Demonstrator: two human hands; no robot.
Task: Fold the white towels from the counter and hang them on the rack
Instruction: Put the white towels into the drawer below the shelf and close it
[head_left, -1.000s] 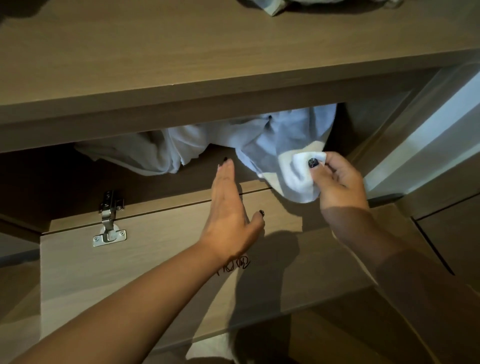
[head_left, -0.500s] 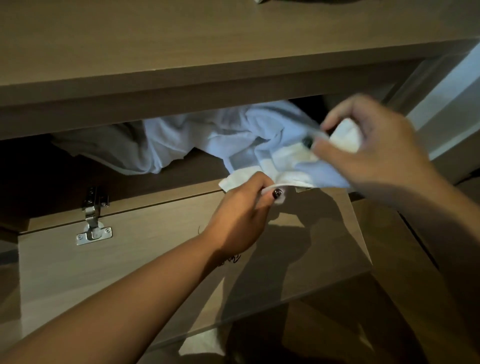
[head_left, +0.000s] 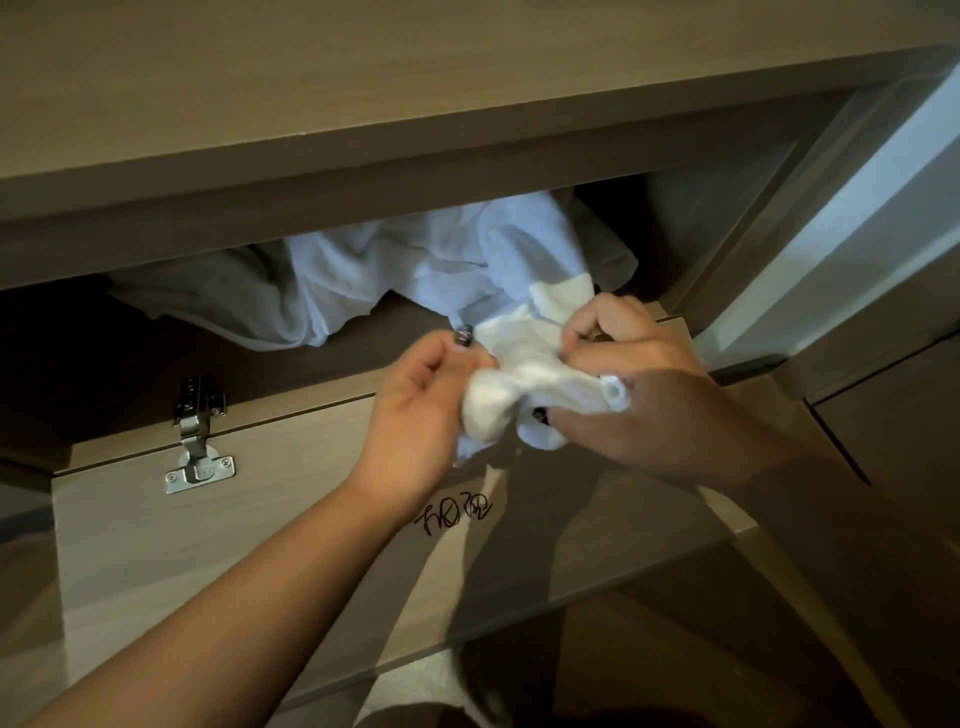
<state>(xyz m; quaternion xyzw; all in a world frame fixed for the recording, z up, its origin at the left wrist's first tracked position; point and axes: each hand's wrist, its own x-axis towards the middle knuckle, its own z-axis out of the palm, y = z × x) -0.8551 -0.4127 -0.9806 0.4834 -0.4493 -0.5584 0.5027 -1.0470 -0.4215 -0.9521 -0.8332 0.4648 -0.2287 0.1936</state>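
A crumpled white towel (head_left: 524, 358) trails out of the open cabinet compartment under the wooden counter (head_left: 363, 88). Its front end is bunched between both hands over the lowered cabinet door (head_left: 208, 525). My left hand (head_left: 421, 410) pinches the towel's left side, thumb on top. On the right side my right hand (head_left: 628, 384) grips the same bunched cloth, its fingers curled into the folds. The rest of the white cloth (head_left: 363, 280) lies heaped in the shadowed compartment, its back part hidden under the counter edge.
A metal hinge (head_left: 197, 441) joins the folded-down door to the cabinet at left. Black scribbled writing (head_left: 457, 512) marks the door below my left wrist. A pale vertical door frame (head_left: 857, 244) stands at right. White cloth (head_left: 415, 680) shows on the floor below the door.
My left hand went from open above the door to pinching the towel. My right hand lifted the towel end, then came down toward the left hand, bunching the cloth between both.
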